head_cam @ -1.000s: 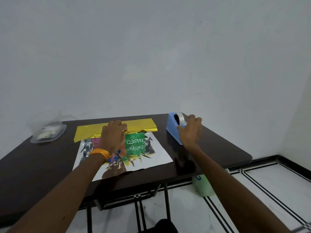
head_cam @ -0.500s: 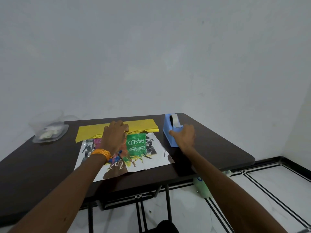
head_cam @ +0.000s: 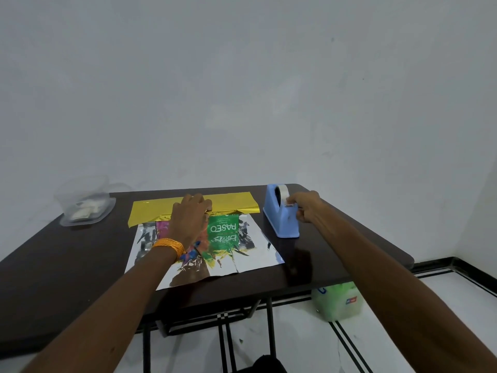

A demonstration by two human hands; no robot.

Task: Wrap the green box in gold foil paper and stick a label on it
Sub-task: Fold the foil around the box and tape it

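Green PASEO box (head_cam: 223, 229) on silver-backed foil (head_cam: 258, 251)

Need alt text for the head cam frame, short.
A person's left hand rests on a green box lying on gold foil paper on a dark table, while the right hand pinches tape at a blue tape dispenser. A clear plastic container sits far left.

Both arms outstretched, left grip (head_cam: 189, 219) flat, palm-down, right grip (head_cam: 306, 208) curled, pinching.
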